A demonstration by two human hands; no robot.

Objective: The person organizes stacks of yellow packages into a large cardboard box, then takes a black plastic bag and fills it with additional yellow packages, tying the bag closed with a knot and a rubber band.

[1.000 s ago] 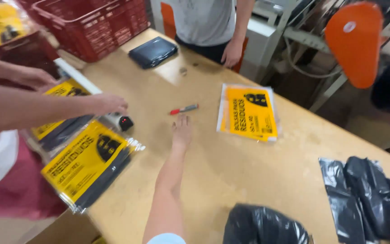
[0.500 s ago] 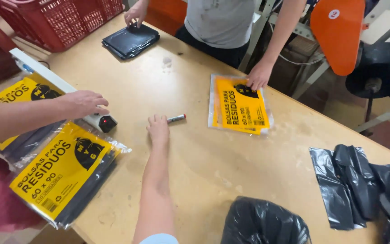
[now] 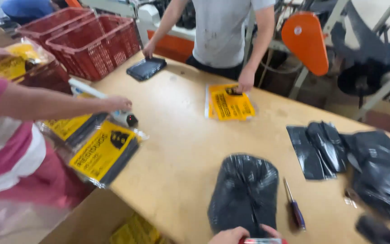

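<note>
1. At the bottom edge we see 1 hand [image 3: 233, 236] of the wearer, fingers curled over the near end of a folded black bag bundle [image 3: 244, 192]; which hand it is and how tightly it grips we cannot tell, and our other hand is out of view.
2. Just beside that hand lies 1 small red and white object [image 3: 262, 241], mostly cut off by the frame.
3. The bundle lies flat on the wooden worktop [image 3: 177, 149], and 1 screwdriver [image 3: 293, 209] with a dark handle lies just to its right.
4. Further right we count 1 heap of loose black bags [image 3: 362, 158].
5. Across the worktop, a person in a grey shirt rests 1 hand [image 3: 245, 84] on 1 yellow packet [image 3: 229, 103] and the other hand [image 3: 149, 49] by 1 dark tray [image 3: 146, 68].
6. At the left, a person in a striped shirt reaches 1 hand [image 3: 117, 104] over 2 yellow packets [image 3: 102, 151].
7. Behind stand 2 red crates [image 3: 86, 43].
</note>
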